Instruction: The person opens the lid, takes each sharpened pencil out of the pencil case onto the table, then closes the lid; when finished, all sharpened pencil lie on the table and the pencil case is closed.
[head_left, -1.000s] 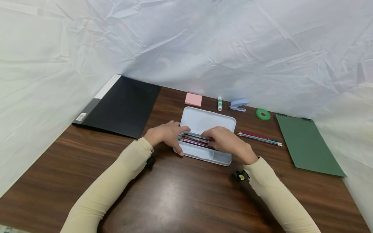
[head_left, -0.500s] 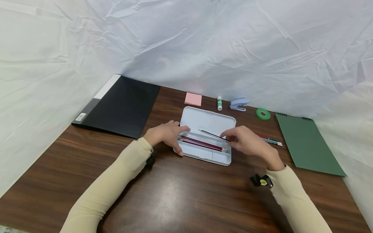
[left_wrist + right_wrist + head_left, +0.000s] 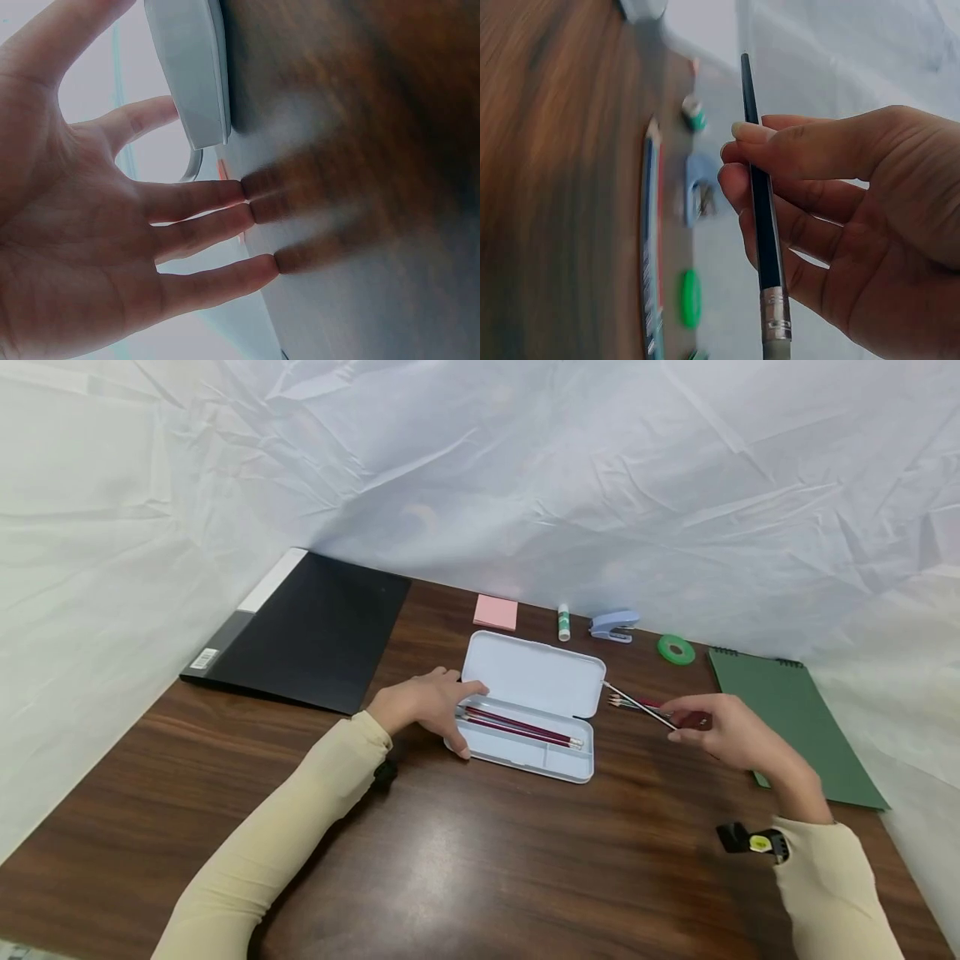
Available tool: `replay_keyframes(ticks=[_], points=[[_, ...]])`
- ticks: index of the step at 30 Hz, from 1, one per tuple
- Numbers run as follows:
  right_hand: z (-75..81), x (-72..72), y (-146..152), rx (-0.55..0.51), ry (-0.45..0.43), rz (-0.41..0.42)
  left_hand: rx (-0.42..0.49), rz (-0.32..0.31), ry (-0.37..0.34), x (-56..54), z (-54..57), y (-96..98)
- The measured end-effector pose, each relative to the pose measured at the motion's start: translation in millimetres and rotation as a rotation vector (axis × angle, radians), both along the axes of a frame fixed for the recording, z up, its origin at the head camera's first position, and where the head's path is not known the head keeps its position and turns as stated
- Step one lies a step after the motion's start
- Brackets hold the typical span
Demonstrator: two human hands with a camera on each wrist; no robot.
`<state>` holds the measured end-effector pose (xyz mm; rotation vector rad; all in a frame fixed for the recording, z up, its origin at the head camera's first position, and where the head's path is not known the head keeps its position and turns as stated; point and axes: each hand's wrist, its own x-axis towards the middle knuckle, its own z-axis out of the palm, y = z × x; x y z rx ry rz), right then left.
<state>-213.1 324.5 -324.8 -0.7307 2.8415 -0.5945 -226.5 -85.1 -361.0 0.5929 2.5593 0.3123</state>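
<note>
A white pencil case [image 3: 495, 756] lies with its lid open, and several dark red pencils [image 3: 525, 727] rest in it. My left hand [image 3: 423, 700] holds the case's left end between thumb and index finger. In the left wrist view its other fingers [image 3: 202, 289] are straight, their tips on the table. My right hand [image 3: 723, 731] pinches a dark pencil [image 3: 763, 225] between thumb and fingers, right of the case. That pencil has a silver ferrule and a grey eraser. Loose pencils [image 3: 651, 240] lie on the table beside the right hand.
Along the back are pink sticky notes [image 3: 495, 612], a glue stick [image 3: 564, 622], a blue stapler [image 3: 613, 625] and green tape [image 3: 676, 649]. A green spiral notebook [image 3: 817, 727] lies right, a black folder [image 3: 315, 627] left. White sheeting [image 3: 562, 485] hangs behind the wooden table [image 3: 450, 860].
My right hand has lifted the dark pencil out of the case and carried it right, over the loose pencils. My left hand has stayed at the case's left end.
</note>
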Motion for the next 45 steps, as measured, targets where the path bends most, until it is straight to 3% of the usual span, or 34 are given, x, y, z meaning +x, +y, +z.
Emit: replay_keyframes(ticks=[7,17,35,45], points=[[-18.9,-2.9,22.8,0.021,-0.086,-0.025,0.007,0.008,-0.007,0.3,2.0,-1.0],[-41.4,-14.7,25.0,0.067,-0.125,-0.044,0.006,0.005,-0.004,0.5,0.1,0.3],[-44.2,-24.3,26.3,0.211,0.064,-0.091,0.002,0.009,-0.001,-0.3,-0.6,-1.7],[-44.2,-30.1,29.7,0.274,0.110,-0.112,0.003,0.003,0.002,0.1,0.2,0.0]])
